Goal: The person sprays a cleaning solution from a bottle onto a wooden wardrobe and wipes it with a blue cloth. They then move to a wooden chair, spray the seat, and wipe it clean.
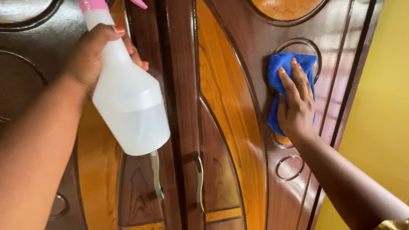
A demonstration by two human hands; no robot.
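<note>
My left hand [91,57] grips the neck of a translucent white spray bottle [128,102] with a pink trigger head, held up in front of the left door. The bottle is partly full of clear liquid. My right hand [296,102] presses a blue cloth [277,76] flat against the right door of a glossy brown wooden wardrobe [230,106], over a carved ring. The fingers are spread on the cloth.
Two slim metal door handles [199,179] hang near the centre seam, the left one [156,174] just under the bottle. Carved rings [289,167] sit below the cloth. A yellow wall [383,119] borders the wardrobe on the right.
</note>
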